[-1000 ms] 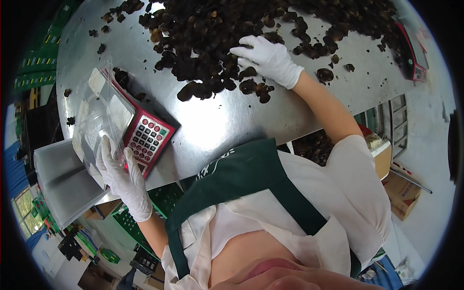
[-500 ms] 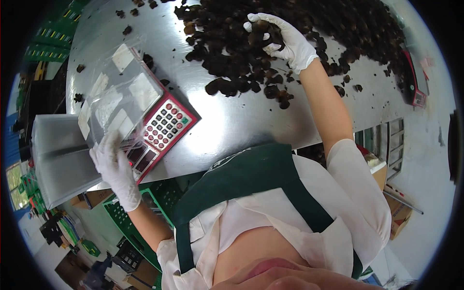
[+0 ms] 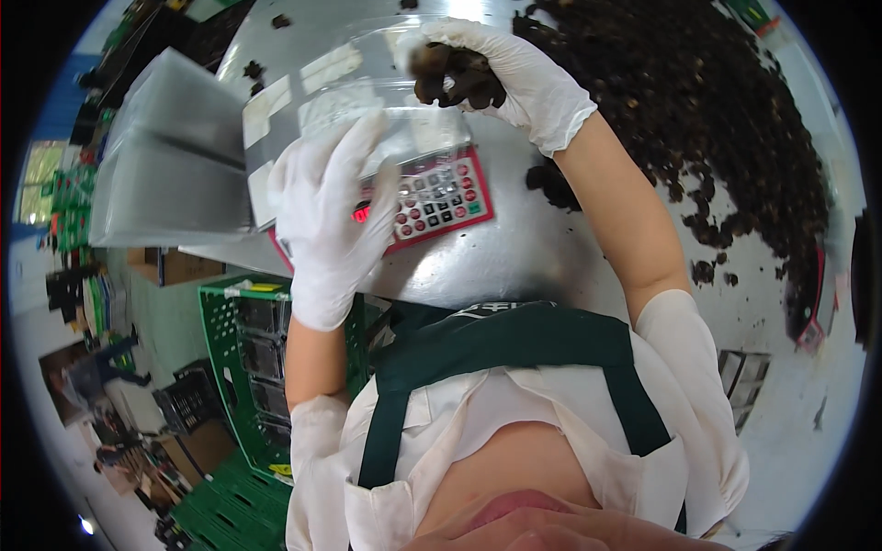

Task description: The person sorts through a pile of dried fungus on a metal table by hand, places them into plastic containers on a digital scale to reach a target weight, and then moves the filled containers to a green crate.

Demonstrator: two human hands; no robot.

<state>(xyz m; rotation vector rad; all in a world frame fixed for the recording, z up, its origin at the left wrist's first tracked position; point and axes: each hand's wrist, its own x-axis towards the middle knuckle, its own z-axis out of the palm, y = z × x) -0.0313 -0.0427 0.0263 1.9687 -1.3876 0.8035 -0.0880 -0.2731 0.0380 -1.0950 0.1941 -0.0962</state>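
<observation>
My right hand [image 3: 514, 87], in a white glove, is closed around dark, crinkled fungus pieces [image 3: 457, 75] above a clear plastic container [image 3: 335, 69] on a red-edged scale [image 3: 478, 193] with a keypad and lit display. My left hand [image 3: 326, 211], also gloved, lies over the container's near side, touching it with fingers apart and slightly curved. To the right, a large heap of the same dark pieces [image 3: 698, 110] is spread on the steel table [image 3: 496, 266].
Stacked translucent containers [image 3: 165, 165] sit at the left table edge. A green crate [image 3: 220, 358] holding clear boxes is below, beside my body, with cartons [image 3: 193, 450] farther left. A second red device [image 3: 810, 335] stands at the right edge. A person [image 3: 115, 358] is at the far left.
My right hand has lifted fungus pieces from the heap and moved left, over the container. My left hand has moved up and rightward in view as the camera turned.
</observation>
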